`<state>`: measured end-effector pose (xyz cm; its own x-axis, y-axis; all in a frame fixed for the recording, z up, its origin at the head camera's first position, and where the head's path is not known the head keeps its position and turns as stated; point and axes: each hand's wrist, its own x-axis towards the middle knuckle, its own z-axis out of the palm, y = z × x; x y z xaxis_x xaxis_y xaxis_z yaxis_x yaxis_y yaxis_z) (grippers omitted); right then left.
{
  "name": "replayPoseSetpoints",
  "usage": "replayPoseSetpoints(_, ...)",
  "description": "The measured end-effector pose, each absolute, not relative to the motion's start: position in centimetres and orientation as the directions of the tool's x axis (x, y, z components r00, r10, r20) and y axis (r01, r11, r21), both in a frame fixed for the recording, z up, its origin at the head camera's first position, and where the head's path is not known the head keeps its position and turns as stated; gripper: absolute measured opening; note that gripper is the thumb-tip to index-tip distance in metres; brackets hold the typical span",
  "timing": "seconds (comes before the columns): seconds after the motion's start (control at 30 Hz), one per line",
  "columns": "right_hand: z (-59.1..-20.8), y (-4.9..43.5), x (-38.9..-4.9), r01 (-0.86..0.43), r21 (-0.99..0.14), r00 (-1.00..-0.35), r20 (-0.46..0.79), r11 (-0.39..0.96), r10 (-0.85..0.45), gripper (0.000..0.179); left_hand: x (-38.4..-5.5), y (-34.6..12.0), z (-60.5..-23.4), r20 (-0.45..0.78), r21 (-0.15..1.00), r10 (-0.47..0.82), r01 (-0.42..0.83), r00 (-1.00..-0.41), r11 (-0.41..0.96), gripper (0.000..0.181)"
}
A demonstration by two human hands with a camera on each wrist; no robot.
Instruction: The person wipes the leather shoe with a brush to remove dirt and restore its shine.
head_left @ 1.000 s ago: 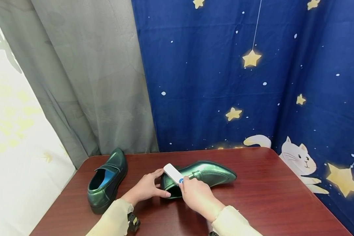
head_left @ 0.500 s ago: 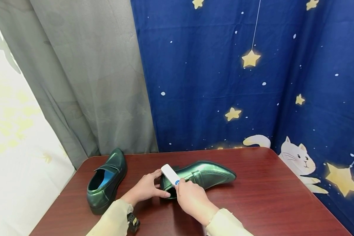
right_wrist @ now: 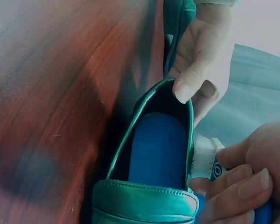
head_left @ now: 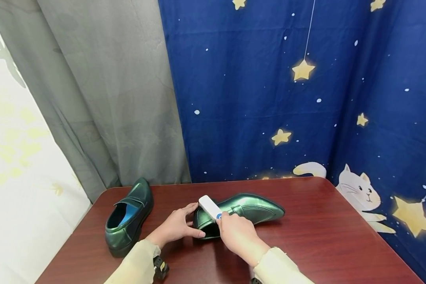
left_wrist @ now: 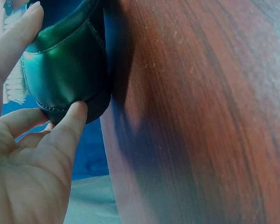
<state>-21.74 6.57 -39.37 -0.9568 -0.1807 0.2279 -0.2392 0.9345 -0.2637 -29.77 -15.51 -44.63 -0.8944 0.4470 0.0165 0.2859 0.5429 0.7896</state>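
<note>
A shiny green loafer (head_left: pixel 259 209) lies on the table with its toe to the right and its opening facing the person. My left hand (head_left: pixel 175 224) grips its heel. In the left wrist view the thumb is at the collar and a finger presses low on the heel (left_wrist: pixel 63 77). My right hand (head_left: pixel 238 236) holds a white brush (head_left: pixel 208 206) with a blue round mark. Its white bristles (right_wrist: pixel 203 156) are against the loafer's far side, near the heel. A blue insole (right_wrist: pixel 158 149) shows inside the loafer.
The matching green loafer (head_left: pixel 138 193) stands upright on the left of the reddish-brown table (head_left: pixel 333 236), toe toward the back. Grey curtain (head_left: pixel 127 98) and blue star-patterned curtain (head_left: pixel 248 98) hang behind the table's far edge.
The right hand with the brush shifted slightly left toward the heel, then back right along the loafer's side. The left hand and both loafers stay in place.
</note>
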Motion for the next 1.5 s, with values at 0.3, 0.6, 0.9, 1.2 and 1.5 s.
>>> replayPoseSetpoints(0.3, -39.3, 7.3, -21.9, -0.246, -0.256, -0.954, 0.237, 0.935, -0.186, 0.030, -29.7, -15.5, -44.7, 0.024, 0.783, 0.449, 0.295, -0.893, 0.547, 0.109)
replayPoseSetpoints(0.6, -38.8, 7.9, -22.0, -0.210, -0.272, -0.968, 0.189, 0.939, -0.162, 0.028, -29.7, -15.5, -44.7, 0.011, 0.788, 0.447, 0.283, -0.894, 0.547, 0.109)
replayPoseSetpoints(0.9, -38.4, 9.0, -22.2, -0.174, -0.268, -0.976, 0.177, 0.948, -0.129, 0.027, -29.7, -15.7, -44.5, -0.005, 0.791, 0.459, 0.277, -0.888, 0.545, 0.110)
replayPoseSetpoints(1.2, -38.2, 10.1, -22.4, -0.169, -0.276, -0.976, 0.183, 0.946, -0.120, 0.027, -29.7, -15.6, -44.6, -0.009, 0.797, 0.464, 0.274, -0.886, 0.539, 0.110)
replayPoseSetpoints(1.5, -38.1, 10.6, -22.4, -0.173, -0.281, -0.972, 0.202, 0.944, -0.118, 0.026, -29.8, -15.7, -44.6, -0.019, 0.796, 0.453, 0.261, -0.891, 0.546, 0.111)
